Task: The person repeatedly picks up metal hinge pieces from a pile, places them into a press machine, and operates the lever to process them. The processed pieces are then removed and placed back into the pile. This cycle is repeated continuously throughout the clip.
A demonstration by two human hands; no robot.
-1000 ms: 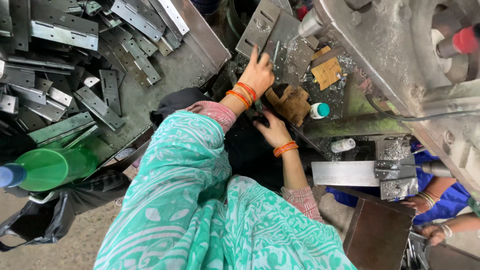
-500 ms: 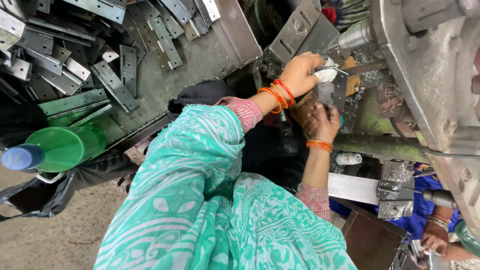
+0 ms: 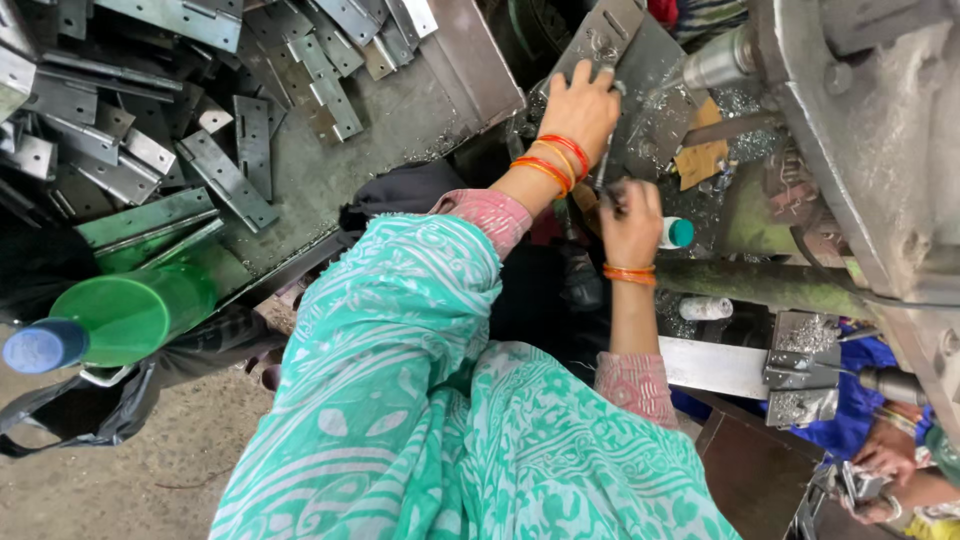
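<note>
Fingers (image 3: 600,75) on hinge plate (image 3: 600,40), perhaps pressing.

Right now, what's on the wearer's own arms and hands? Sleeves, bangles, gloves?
Both hands are bare, no gloves. The left hand has a stack of orange and red bangles at the wrist; the right hand has orange bangles. Both arms end in short pink patterned sleeves, under a turquoise drape printed with pale leaf shapes. No watch or rings visible.
</note>
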